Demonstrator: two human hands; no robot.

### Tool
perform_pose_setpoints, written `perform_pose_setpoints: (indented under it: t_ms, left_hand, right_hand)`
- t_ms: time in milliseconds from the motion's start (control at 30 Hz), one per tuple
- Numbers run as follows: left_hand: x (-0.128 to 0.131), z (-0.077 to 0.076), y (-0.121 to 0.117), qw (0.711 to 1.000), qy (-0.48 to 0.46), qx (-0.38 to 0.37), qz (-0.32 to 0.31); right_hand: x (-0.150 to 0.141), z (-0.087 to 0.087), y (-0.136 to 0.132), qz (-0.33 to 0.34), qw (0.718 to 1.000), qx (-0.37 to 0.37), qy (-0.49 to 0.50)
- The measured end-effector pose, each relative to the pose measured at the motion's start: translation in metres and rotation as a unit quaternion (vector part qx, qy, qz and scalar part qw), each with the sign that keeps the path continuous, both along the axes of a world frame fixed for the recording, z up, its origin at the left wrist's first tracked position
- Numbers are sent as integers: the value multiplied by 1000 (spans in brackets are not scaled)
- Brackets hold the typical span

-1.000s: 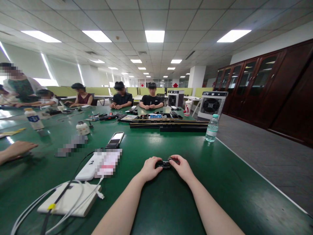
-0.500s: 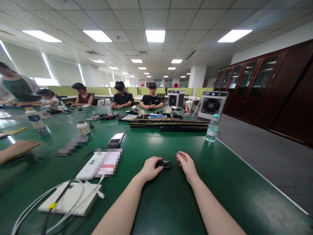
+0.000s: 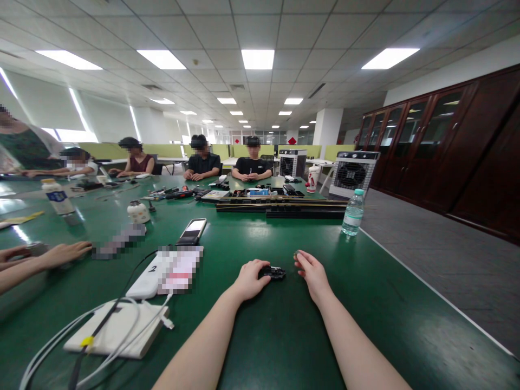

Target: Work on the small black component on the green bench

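On the green tabletop (image 3: pixel 260 244), a small black device (image 3: pixel 276 273) with a few pale details lies flat. My left hand (image 3: pixel 249 279) is closed around its left end, thumb on the near side and fingers over the far side, so that end is hidden. To the right and apart from it, my right hand (image 3: pixel 312 273) pinches a tiny dark piece (image 3: pixel 296 253) between thumb and fingertips. The piece is held just above the table and is too small to name.
Left of my arms lie a phone (image 3: pixel 194 230), a white power bank (image 3: pixel 148 279) and a white box (image 3: pixel 117 330) under cables. A water bottle (image 3: pixel 353 212) stands by the right edge. Black rails (image 3: pixel 304 211) lie ahead. Another person's hand (image 3: pixel 67 253) is at left.
My right hand has shifted very slightly right, still pinching the tiny piece. My left hand stays on the device. At left, another person's hands have moved further right over the table.
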State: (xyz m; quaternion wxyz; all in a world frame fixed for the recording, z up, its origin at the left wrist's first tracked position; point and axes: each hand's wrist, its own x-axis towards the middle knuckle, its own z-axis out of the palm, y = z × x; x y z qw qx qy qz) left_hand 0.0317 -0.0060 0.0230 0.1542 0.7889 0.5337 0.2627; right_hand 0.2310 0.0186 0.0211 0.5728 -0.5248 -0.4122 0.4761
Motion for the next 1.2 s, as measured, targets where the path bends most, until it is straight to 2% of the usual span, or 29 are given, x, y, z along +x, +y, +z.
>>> perform_pose_setpoints:
  t_ms: [233, 667, 1200]
  left_hand:
    - [0, 0, 1, 1000, 0, -2, 4]
    - [0, -1, 0, 1000, 3, 6, 2]
    - [0, -2, 0, 1000, 4, 9, 3]
  right_hand:
    - [1, -2, 1, 1, 1000, 2, 10]
    - [-1, 6, -4, 7, 997, -26, 71]
    - [-6, 8, -9, 38, 999, 5, 33]
